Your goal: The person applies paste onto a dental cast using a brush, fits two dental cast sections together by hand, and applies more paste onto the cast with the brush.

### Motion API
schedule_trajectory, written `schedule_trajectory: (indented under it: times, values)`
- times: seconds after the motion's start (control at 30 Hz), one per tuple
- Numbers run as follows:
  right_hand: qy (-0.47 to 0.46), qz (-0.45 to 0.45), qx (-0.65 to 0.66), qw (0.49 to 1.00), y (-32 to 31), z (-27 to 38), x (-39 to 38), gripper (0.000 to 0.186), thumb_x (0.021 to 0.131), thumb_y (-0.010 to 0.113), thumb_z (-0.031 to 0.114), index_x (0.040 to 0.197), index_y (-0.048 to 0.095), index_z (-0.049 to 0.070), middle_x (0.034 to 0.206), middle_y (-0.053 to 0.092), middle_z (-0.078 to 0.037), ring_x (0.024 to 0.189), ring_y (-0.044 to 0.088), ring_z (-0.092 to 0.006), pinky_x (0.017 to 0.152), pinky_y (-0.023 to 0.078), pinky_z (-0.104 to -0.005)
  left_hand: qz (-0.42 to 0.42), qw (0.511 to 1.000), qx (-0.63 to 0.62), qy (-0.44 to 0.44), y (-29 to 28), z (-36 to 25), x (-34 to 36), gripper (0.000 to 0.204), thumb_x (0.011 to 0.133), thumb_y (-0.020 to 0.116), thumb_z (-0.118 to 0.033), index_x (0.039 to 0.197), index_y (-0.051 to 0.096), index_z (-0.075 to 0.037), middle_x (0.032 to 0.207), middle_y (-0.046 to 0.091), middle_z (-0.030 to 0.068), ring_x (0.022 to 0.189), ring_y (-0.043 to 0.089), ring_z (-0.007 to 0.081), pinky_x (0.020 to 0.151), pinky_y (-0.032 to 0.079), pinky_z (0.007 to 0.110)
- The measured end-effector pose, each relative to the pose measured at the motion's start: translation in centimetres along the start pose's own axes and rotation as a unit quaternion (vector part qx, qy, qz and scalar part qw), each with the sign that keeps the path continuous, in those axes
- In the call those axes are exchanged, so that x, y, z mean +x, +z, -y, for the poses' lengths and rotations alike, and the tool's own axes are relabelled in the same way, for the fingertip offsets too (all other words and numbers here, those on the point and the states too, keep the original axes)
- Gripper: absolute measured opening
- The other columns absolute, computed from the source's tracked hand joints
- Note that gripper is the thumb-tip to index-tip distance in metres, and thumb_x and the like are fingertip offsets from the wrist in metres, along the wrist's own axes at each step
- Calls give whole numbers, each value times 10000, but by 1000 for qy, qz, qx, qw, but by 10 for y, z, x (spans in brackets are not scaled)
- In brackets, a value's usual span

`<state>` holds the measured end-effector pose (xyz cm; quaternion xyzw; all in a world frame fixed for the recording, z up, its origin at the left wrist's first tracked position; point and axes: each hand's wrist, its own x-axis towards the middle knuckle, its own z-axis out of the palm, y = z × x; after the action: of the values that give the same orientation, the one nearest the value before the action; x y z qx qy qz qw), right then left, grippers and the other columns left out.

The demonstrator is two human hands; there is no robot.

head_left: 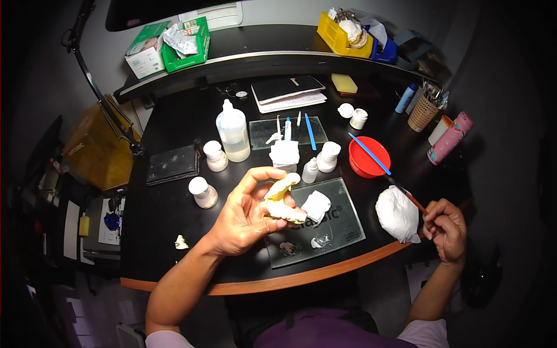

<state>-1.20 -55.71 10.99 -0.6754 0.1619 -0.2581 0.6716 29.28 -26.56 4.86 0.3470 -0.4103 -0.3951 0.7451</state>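
My left hand (239, 223) is closed around a pale yellow horseshoe-shaped dental cast (282, 202), held up above a dark glass slab (342, 235). Thumb and fingers grip its outer edges. At the right, my right hand (447, 232) pinches the reddish handle of a thin brush (413, 200). The brush's dark tip points up and left, over the upper edge of a crumpled white tissue wad (397, 216). On the slab lie a folded white tissue (317, 206) and a small clear-white smear (319, 240).
A red bowl (362, 165) carries a blue-handled tool (369, 153) across its rim. White bottles (203, 193) and a large clear bottle (233, 139) stand on the left. Behind sit a second glass plate (264, 126) with tools and a black notebook (287, 88). A pink bottle (450, 138) stands far right.
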Motion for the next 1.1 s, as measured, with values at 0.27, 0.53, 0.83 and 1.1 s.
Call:
schedule_trajectory:
  times: [0.27, 0.53, 0.83, 1.1]
  values:
    - [-79, 155, 133, 976, 96, -22, 76, 258, 923, 642, -79, 1177, 610, -41, 994, 720, -166, 918, 744, -207, 883, 632, -333, -24, 993, -96, -62, -2, -8, -5, 826, 850, 805, 75, 1527, 365, -97, 1146, 629, 144, 1172, 697, 345, 971, 614, 468]
    - [-167, 167, -6, 972, 190, -31, 112, 344, 877, 854, 12, 1141, 634, -2, 1060, 743, -107, 1027, 736, -146, 921, 609, -302, 3, 999, 35, -27, -9, -4, -5, 722, 898, 732, 140, 1512, 406, -57, 1205, 653, 134, 1127, 685, 184, 977, 587, 325]
    - [-207, 165, 20, 964, 194, -49, 112, 200, 918, 811, -2, 1052, 667, -38, 924, 748, -109, 817, 753, -138, 747, 613, -270, -51, 997, 39, -48, 3, 1, -3, 780, 876, 728, 167, 1539, 380, -51, 1279, 642, 186, 1188, 680, 231, 1016, 586, 347]
    - [-276, 199, -48, 939, 183, -45, 117, 149, 872, 854, 38, 944, 733, -10, 792, 769, -85, 732, 763, -121, 646, 582, -245, -19, 984, -104, -146, -10, -2, -2, 522, 1088, 587, -254, 1486, 438, 48, 1331, 661, 253, 1241, 682, 313, 1074, 564, 459]
